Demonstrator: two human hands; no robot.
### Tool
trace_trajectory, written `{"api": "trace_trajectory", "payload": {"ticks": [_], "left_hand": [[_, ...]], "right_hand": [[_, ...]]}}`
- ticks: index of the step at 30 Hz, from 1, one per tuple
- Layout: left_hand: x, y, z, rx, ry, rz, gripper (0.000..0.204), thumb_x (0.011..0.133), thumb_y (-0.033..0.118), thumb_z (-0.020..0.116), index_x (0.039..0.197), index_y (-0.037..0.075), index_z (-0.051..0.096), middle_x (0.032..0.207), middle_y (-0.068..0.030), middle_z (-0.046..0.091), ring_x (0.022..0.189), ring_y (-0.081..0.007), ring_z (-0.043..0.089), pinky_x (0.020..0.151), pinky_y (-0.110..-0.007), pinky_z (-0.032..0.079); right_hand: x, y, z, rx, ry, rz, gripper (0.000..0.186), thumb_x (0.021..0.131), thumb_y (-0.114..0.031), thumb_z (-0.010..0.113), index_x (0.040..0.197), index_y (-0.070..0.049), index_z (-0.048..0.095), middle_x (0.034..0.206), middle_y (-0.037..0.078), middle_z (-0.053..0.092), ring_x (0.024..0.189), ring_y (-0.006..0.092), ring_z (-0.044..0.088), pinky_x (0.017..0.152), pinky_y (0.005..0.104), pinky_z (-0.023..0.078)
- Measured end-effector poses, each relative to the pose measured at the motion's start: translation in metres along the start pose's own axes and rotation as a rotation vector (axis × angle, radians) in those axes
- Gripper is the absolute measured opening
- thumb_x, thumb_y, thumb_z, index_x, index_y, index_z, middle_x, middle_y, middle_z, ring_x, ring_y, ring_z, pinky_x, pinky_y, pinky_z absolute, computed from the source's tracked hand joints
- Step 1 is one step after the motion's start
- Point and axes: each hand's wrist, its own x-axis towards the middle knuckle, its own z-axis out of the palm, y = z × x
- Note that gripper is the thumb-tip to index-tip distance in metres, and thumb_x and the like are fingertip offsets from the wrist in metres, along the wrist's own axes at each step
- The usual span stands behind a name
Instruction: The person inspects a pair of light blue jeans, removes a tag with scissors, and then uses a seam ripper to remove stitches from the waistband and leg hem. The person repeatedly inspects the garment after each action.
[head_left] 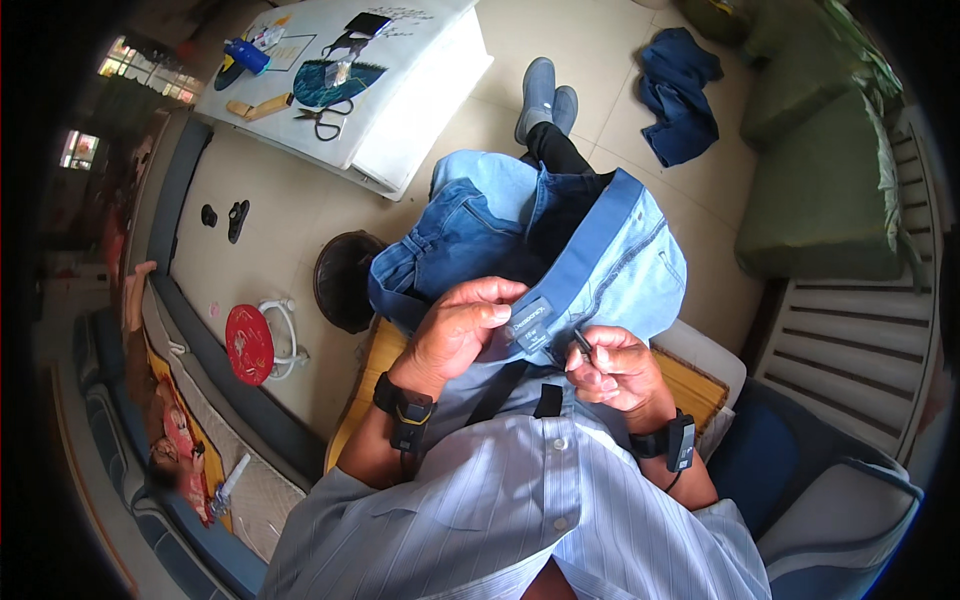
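Note:
A pair of blue jeans lies across my lap, its pale inner side partly turned out. A dark label sits on the inside of the waistband. My left hand pinches the waistband beside that label, thumb on top. Just right of the label, my right hand is closed with a small dark, slim tool between thumb and fingers. The tool's tip is too small to make out, and I cannot tell whether it touches the cloth.
Black-handled scissors and a blue bottle lie on the white table. More denim is on the floor. A dark bin and a red stool stand left. Another person lies on the far-left sofa.

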Motion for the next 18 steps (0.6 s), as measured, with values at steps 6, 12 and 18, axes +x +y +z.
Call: {"api": "trace_trajectory", "payload": {"ticks": [6,12,18], "left_hand": [[-0.006,0.013,-0.001,0.112,-0.069,0.035,0.047,0.090,0.007,0.064,0.135,-0.009,0.062,0.127,-0.0152,0.071,0.116,-0.0223,0.067,0.104,-0.036,0.050],[-0.017,0.022,-0.002,0.221,-0.037,0.050,0.049,0.086,0.003,0.063,0.134,-0.006,0.063,0.120,-0.0119,0.071,0.110,-0.0187,0.067,0.101,-0.032,0.050],[-0.023,0.032,0.003,0.278,0.015,0.011,0.051,0.084,0.000,0.061,0.134,-0.006,0.063,0.116,-0.0104,0.070,0.108,-0.0173,0.066,0.099,-0.031,0.050]], "right_hand": [[-0.003,-0.001,-0.010,0.042,0.028,-0.023,0.032,0.104,-0.016,0.066,0.117,0.013,0.065,0.084,0.012,0.062,0.061,0.0099,0.048,0.051,0.0245,0.039],[0.000,-0.001,-0.007,0.012,0.065,-0.055,0.031,0.104,-0.017,0.066,0.117,0.012,0.067,0.083,0.010,0.061,0.059,0.0081,0.045,0.050,0.0232,0.037],[0.002,-0.001,-0.008,-0.005,0.054,-0.076,0.031,0.104,-0.017,0.065,0.118,0.011,0.067,0.083,0.010,0.061,0.059,0.0081,0.046,0.049,0.0229,0.037]]}}
